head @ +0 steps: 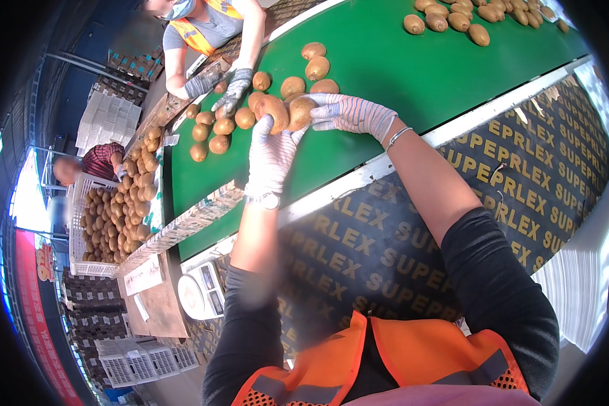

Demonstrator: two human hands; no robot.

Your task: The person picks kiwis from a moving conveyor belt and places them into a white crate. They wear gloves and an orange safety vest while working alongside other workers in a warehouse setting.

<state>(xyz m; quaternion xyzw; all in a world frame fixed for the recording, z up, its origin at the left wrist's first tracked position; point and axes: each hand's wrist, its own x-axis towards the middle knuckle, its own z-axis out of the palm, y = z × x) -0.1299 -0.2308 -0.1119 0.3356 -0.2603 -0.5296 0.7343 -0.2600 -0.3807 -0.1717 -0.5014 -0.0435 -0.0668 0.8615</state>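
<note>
Over the green conveyor belt (375,66), my left hand (271,155), in a striped knit glove, holds a kiwifruit (272,112) with its thumb across the near side. My right hand (350,114), gloved alike, has its fingertips against another kiwifruit (300,113) that touches the first one. The undersides of both fruits are partly hidden, so whether they rest on the belt cannot be told. Several loose kiwifruit (219,144) lie on the belt to the left, and a few more (317,68) lie just beyond my hands.
Across the belt, a co-worker's gloved hands (233,91) are among the fruit. More kiwifruit (488,13) lie at the belt's far right. A wooden board (182,226) crosses the belt's left end, near a white scale (201,290). A white crate (76,243) of kiwifruit stands at left, by another person.
</note>
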